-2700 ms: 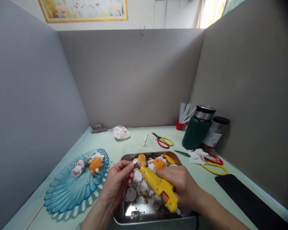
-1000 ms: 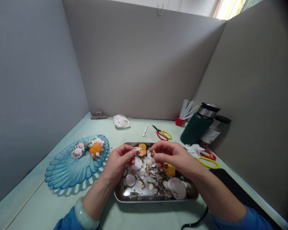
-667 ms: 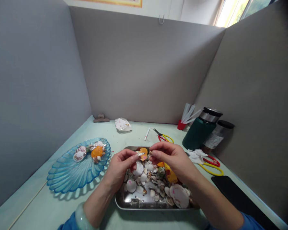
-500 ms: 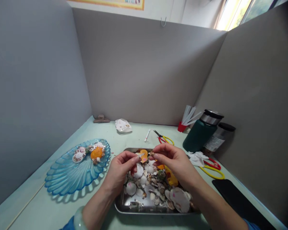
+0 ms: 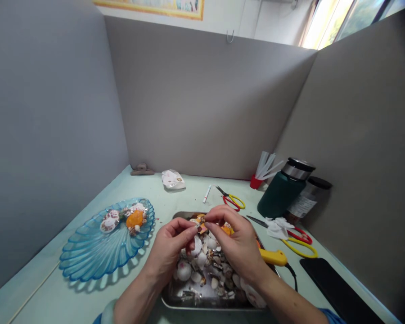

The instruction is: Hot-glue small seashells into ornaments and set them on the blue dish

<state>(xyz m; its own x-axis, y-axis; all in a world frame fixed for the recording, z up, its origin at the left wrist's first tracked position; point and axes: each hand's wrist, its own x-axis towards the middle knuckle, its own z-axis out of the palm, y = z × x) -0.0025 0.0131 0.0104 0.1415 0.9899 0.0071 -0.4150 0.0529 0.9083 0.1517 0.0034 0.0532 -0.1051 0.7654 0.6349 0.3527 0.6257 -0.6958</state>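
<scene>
My left hand (image 5: 170, 249) and my right hand (image 5: 234, 245) meet fingertip to fingertip above a steel tray (image 5: 178, 300) full of several small seashells (image 5: 207, 263). Both hands pinch a tiny pale piece (image 5: 200, 226) between thumb and fingers; I cannot tell what it is. A yellow glue gun (image 5: 272, 257) lies at the tray's right edge, its black cord trailing right. On the left stands a blue shell-shaped glass dish (image 5: 97, 249) with white and orange shells (image 5: 128, 219) set at its back.
Grey partition walls close in three sides. At the back lie red-and-yellow scissors (image 5: 232, 201), a white pen (image 5: 207, 193), a crumpled packet (image 5: 173, 179) and a hair clip (image 5: 141, 169). To the right are a green flask (image 5: 282, 189), a jar (image 5: 307, 198), second scissors (image 5: 299, 238), tissue (image 5: 277, 227) and a black phone (image 5: 337, 288).
My right hand has let go of the glue gun, which now lies beside the tray. Both hands have come together, pinching the small piece over the shells.
</scene>
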